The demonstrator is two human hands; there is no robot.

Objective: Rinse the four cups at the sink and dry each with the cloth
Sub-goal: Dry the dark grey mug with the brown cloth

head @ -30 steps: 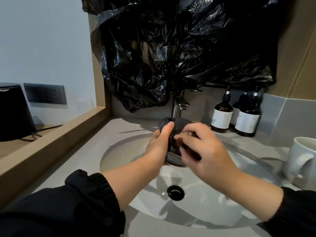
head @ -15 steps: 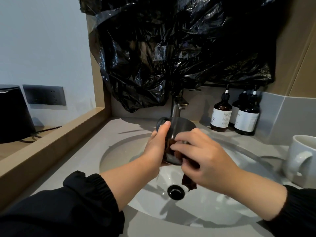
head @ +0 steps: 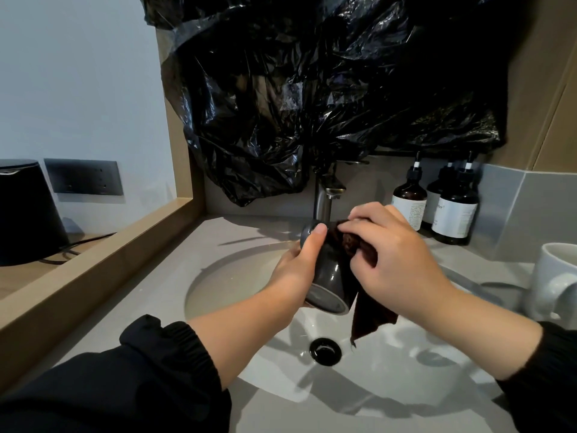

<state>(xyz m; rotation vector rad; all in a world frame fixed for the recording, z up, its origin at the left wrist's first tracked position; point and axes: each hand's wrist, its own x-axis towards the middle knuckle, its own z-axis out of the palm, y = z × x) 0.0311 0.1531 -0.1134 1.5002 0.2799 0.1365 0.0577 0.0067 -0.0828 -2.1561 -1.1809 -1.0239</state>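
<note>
Over the white sink basin (head: 237, 276) my left hand (head: 299, 270) grips a dark grey cup (head: 331, 282), tilted with its base toward me and its mouth away. My right hand (head: 396, 264) holds a dark brown cloth (head: 368, 317) and presses it into the cup's mouth; a corner of the cloth hangs down beside the cup. A white mug (head: 552, 279) stands on the counter at the right edge. The other cups are out of view.
The tap (head: 324, 201) rises just behind the cup, under a black plastic bag (head: 312, 98) covering the wall. Three brown pump bottles (head: 437, 207) stand back right. A black kettle (head: 28, 214) sits on the wooden shelf at left. The drain (head: 325, 351) lies below my hands.
The cup has tipped so its base faces me more. My right hand moved up to the cup's mouth with the cloth, and more of the cloth now hangs below.
</note>
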